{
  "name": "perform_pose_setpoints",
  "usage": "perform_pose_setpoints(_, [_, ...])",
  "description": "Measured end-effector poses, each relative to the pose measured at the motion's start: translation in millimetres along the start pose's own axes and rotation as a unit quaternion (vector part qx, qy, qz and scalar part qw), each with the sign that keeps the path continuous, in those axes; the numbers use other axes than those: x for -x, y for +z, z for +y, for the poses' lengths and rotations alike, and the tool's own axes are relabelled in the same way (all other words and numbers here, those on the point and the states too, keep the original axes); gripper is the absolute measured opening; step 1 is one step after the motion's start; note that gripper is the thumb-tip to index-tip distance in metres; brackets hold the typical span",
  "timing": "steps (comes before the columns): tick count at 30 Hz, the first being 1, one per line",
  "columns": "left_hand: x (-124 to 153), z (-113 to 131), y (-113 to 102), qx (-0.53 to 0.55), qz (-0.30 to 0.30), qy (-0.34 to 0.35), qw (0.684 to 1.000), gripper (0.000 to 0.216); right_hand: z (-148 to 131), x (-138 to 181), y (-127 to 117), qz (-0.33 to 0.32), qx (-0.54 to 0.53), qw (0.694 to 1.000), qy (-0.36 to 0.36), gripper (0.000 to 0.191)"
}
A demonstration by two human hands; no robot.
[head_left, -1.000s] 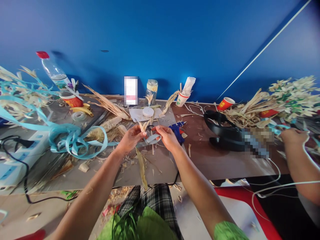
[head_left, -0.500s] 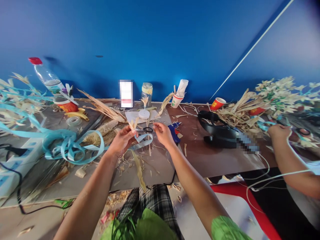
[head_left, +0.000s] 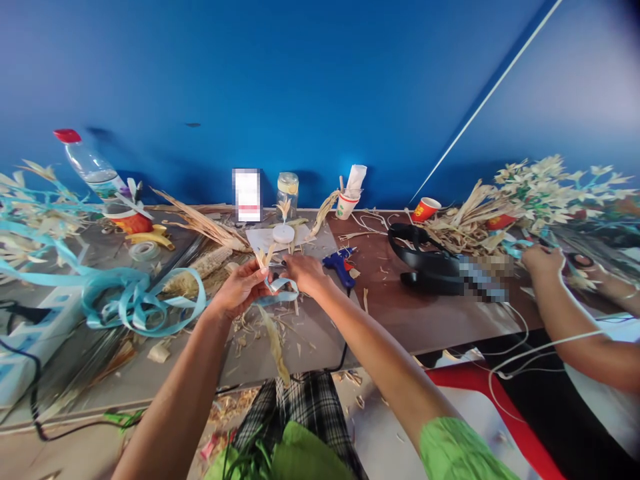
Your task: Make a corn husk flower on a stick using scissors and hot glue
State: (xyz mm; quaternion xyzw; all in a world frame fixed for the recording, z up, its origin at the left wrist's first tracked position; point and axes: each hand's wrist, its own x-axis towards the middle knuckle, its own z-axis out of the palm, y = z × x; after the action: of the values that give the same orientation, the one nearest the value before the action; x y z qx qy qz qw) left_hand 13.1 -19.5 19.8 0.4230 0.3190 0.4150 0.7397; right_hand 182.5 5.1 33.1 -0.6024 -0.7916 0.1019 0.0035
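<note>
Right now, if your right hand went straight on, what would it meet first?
Past the dark object by the right hand, probably the pale petals in the left hand; depth is unclear.

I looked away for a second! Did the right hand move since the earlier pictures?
Yes. The right hand has moved to the left, farther from the blue glue gun.

Bright green short-sleeved top (head_left: 305,453), dark green cords (head_left: 249,452), black-and-white plaid trousers (head_left: 311,403).
</note>
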Motion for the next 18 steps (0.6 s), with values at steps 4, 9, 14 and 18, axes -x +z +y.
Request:
perform_pose_setpoints(4, [-1.1, -2.0, 1.4, 0.001, 0.026, 0.005, 1.0, 0.024, -3.1, 2.4, -3.6, -0.026, 0.001, 1.0, 0.012, 0.037])
perform_pose_setpoints(9, [-1.3, -3.1, 2.9, 0.004, 0.047, 0.017, 0.999, 0.026, -1.8, 3.1, -0.6, -0.015, -0.02, 1.0, 0.011, 0.058])
perform_pose_setpoints(14, [-1.8, -3.3, 2.0, 0.022, 0.045, 0.033, 0.998, 0.027, 13.8, -2.7, 0.0, 0.017, -0.073, 0.997, 0.006, 0.058])
perform_pose_setpoints(18, [-2.6, -3.2, 2.2, 0.029, 0.058, 0.044, 0.997, 0.027, 44.3, 3.4, -3.5, 0.058, -0.353, 0.933, 0.045, 0.044])
